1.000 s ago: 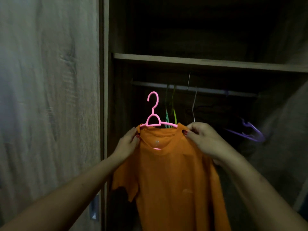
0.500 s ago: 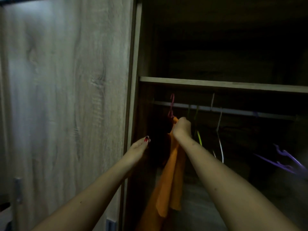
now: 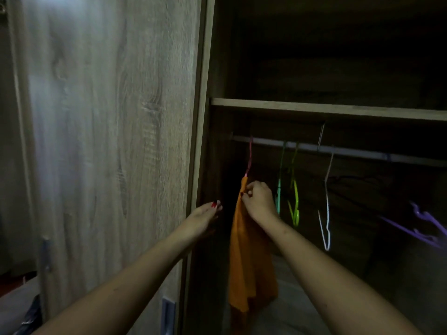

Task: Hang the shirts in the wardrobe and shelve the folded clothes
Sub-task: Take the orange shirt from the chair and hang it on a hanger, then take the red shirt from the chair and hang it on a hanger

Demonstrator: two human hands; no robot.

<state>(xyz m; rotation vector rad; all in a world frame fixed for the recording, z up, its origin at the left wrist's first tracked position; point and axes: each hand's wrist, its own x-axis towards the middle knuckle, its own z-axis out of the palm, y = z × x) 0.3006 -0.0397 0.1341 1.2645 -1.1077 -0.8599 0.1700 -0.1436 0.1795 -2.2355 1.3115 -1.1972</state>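
Right hand [image 3: 258, 201]: fingers curled, pinching the top of the orange cotton shirt [image 3: 249, 250].
Left hand [image 3: 205, 216]: loose, holding nothing, just beside the wooden wardrobe frame [image 3: 205, 117].
Shirt: hanging edge-on from a pink plastic hanger [image 3: 249, 155], hook up at the grey metal rail [image 3: 362, 154], far left.

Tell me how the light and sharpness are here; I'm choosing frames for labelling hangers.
Head view: the door catches pale light, the inside above the shelf is nearly black; the shirt and right hand read clearly; the purple hanger at the right edge is smeared, the thin pink hanger faint.
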